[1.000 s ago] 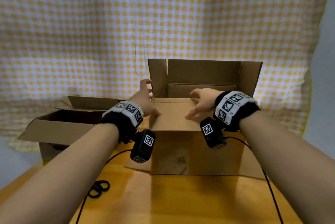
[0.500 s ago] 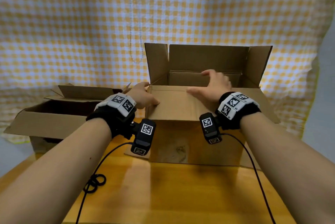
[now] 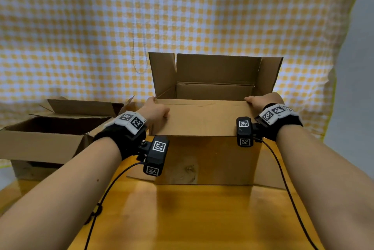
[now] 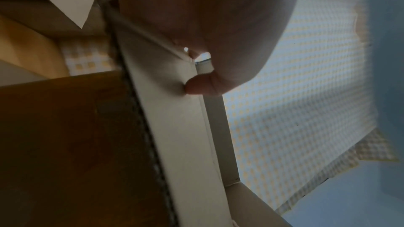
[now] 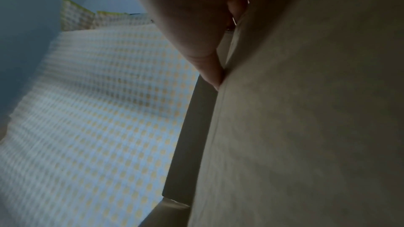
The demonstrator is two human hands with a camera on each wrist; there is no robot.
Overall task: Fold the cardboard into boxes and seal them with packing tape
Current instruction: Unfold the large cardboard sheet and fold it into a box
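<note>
An open brown cardboard box [image 3: 208, 160] stands on the wooden table [image 3: 202, 219] in front of me. Its back and side flaps stand up, and its near flap [image 3: 202, 118] is folded out towards me. My left hand [image 3: 156, 111] grips the left corner of that flap, and the left wrist view shows a fingertip [image 4: 196, 86] pressed against the cardboard [image 4: 174, 127]. My right hand [image 3: 263, 100] grips the flap's right corner. In the right wrist view its thumb [image 5: 210, 72] lies against the flap's edge [image 5: 306, 127]. No tape is in view.
A second open cardboard box [image 3: 40, 142] sits at the left of the table. A yellow checked cloth [image 3: 182, 16] hangs behind. Black cables [image 3: 95, 211] run over the table from both wrist cameras. Loose bottom flaps [image 3: 137, 174] stick out beside the centre box.
My right hand slid from the middle of the near flap out to its right corner. My left hand closed round the left corner. The flap stays folded towards me.
</note>
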